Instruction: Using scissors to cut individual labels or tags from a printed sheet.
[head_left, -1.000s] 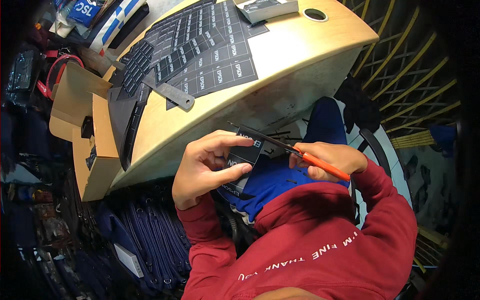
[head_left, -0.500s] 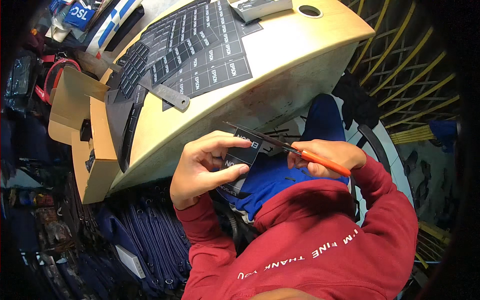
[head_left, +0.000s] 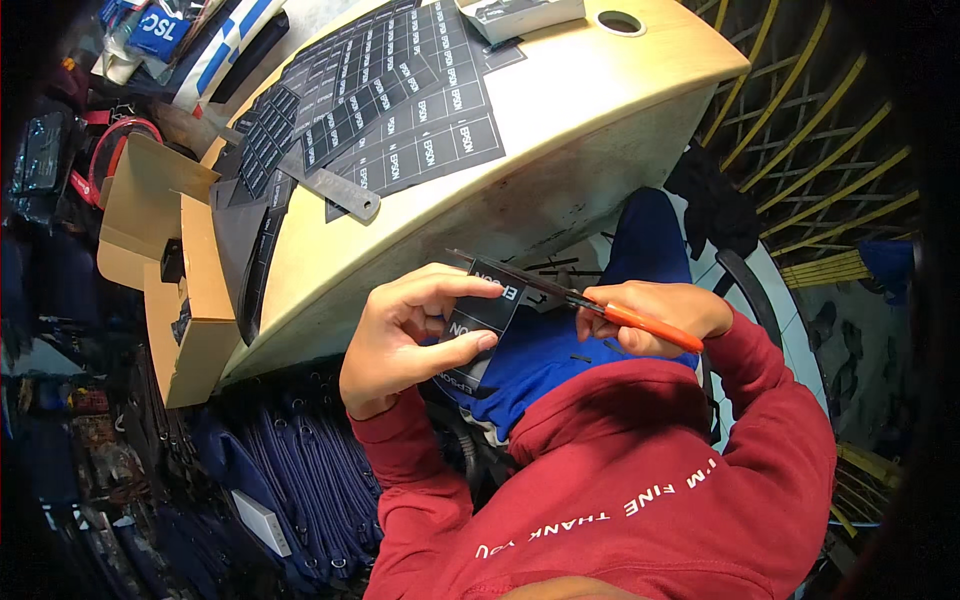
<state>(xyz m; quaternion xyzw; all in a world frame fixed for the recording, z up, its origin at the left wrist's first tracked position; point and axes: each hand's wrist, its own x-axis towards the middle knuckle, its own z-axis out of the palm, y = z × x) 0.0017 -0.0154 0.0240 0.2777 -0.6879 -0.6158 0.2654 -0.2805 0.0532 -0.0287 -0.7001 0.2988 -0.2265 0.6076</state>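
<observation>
My left hand (head_left: 395, 340) holds a black strip with white printing (head_left: 478, 318), its thumb and forefinger on the strip's printed face. The other fingers curl behind and are partly hidden. In my right hand (head_left: 665, 305) is a pair of scissors with orange handles (head_left: 655, 328), the fingers wrapped round the grips. The dark blades point left and lie along the strip's upper edge, above my left forefinger. Whether they are cutting through it I cannot tell. Both hands are over my lap, in front of the table's near side.
On the pale wooden table (head_left: 590, 100) lie several black printed sheets (head_left: 430, 125), a metal ruler (head_left: 345, 193) and a white box (head_left: 525, 15). An open cardboard box (head_left: 205, 320) stands at the left. Dark blue strapped goods (head_left: 300, 470) are piled below it.
The scissor blades have dropped slightly at the strip's upper edge, and the orange handles have shifted a little. My left hand stays almost still.
</observation>
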